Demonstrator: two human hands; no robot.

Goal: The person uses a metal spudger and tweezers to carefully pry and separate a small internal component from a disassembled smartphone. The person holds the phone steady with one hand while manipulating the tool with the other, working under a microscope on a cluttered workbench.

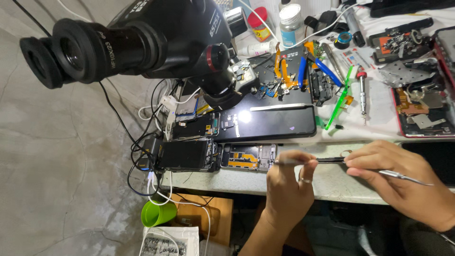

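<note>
Holding 1 thin metal tool between 2 hands at the front edge of a cluttered bench.
Left hand pinches the tool's left end with closed fingertips; right hand grips its right part, a pair of tweezers also tucked in its fingers. An opened phone lies just left; a microscope hides the bench's far left; grey concrete floor below.
</note>
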